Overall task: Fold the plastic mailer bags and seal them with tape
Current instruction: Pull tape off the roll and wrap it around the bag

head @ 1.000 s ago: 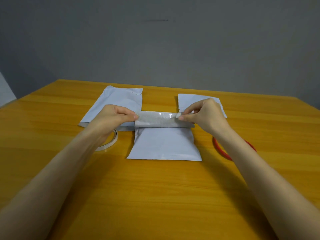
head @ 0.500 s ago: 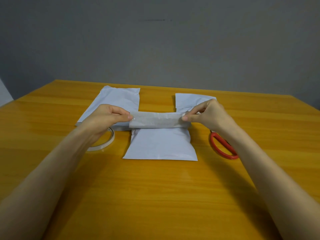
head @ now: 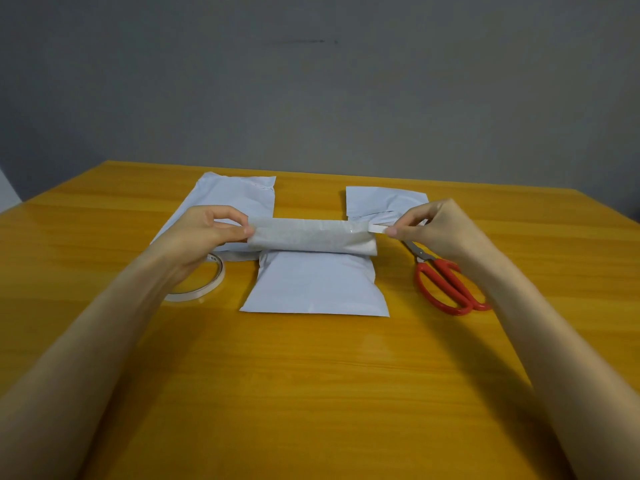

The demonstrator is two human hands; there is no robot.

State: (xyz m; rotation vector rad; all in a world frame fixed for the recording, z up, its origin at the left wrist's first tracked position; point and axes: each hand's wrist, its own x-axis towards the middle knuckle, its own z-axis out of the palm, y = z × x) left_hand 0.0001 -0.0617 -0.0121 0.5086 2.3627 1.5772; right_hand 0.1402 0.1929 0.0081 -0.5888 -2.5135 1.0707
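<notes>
The mailer bag (head: 317, 285) lies flat on the counter (head: 311, 393), midway between its left and right edges and nearer the far edge than the near one. Its top flap (head: 311, 237) is turned over toward the person and held up off the bag's body. The left grip (head: 204, 233) is closed on the flap's left end, with the thumb on the near side and the curled fingers behind. The right grip (head: 440, 230) is narrowed to a pinch: thumb and forefinger hold a thin white strip (head: 377, 229) that sticks out from the flap's right end, and the other fingers are curled above. Whether this strip is tape or a liner cannot be told. A tape roll (head: 207, 285) lies flat just left of the bag, partly under the left wrist. Red-handled scissors (head: 446, 285) lie to the right of the bag, their blades pointing toward the far edge. Toward the far left, a stack of flat mailers (head: 235, 195) rests on the counter, and a folded mailer (head: 384, 200) sits toward the far right, behind the right grip. The counter is yellow-orange wood grain, and behind its far edge stands a plain grey wall (head: 311, 98).
</notes>
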